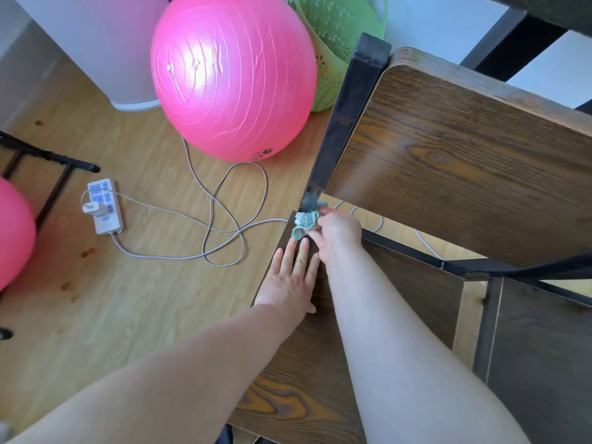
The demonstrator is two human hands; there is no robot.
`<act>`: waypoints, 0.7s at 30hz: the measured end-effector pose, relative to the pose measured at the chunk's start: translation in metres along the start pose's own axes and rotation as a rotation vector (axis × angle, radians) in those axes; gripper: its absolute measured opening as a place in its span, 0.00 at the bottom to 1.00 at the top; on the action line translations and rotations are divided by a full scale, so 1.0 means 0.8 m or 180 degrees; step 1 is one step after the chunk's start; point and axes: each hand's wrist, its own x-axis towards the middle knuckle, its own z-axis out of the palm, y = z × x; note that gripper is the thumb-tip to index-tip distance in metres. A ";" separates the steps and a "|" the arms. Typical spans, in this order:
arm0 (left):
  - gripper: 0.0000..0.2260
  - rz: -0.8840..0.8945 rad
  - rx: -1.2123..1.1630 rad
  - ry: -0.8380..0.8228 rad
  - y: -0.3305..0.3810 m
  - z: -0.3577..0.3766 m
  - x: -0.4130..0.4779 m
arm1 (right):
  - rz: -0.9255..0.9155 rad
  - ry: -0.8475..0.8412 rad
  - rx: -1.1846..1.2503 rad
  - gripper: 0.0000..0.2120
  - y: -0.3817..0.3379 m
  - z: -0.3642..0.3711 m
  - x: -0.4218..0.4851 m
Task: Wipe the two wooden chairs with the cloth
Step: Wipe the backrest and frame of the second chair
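A dark wooden chair fills the right half of the view, with its seat (pixel 307 373) below and its backrest (pixel 455 155) above on a black metal frame (pixel 342 116). My right hand (pixel 336 232) grips a bunched teal cloth (pixel 304 222) at the seat's far left corner, right at the foot of the black frame post. My left hand (pixel 291 280) lies flat on the seat's left edge, fingers straight, just below the cloth. A second dark wooden chair (pixel 541 363) stands at the lower right.
A large pink exercise ball (pixel 234 75) sits on the light wood floor to the left of the chair, with a green perforated basket (pixel 333 43) behind it. A white power strip (pixel 104 209) and looping grey cables (pixel 224 216) lie on the floor. Another pink ball (pixel 12 232) and a black rack (pixel 48 161) are at the far left.
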 end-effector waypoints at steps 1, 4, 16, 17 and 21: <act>0.43 0.0001 -0.0006 0.0009 0.000 0.000 0.000 | 0.0052 -0.0052 0.0223 0.13 0.002 -0.003 0.001; 0.44 -0.0012 -0.0044 0.0052 -0.001 0.002 0.001 | -0.0007 -0.0181 0.0627 0.16 0.010 -0.007 -0.003; 0.32 0.0096 -0.0063 0.0031 -0.003 -0.008 -0.011 | -0.0046 0.0133 0.0037 0.12 0.011 0.018 0.005; 0.32 0.0096 -0.0061 0.0026 -0.003 -0.009 -0.010 | -0.0053 -0.0013 -0.0165 0.10 0.007 0.017 0.005; 0.35 0.0086 -0.0023 -0.0010 -0.003 -0.004 -0.006 | 0.0055 0.0061 -0.0731 0.15 0.001 0.021 0.029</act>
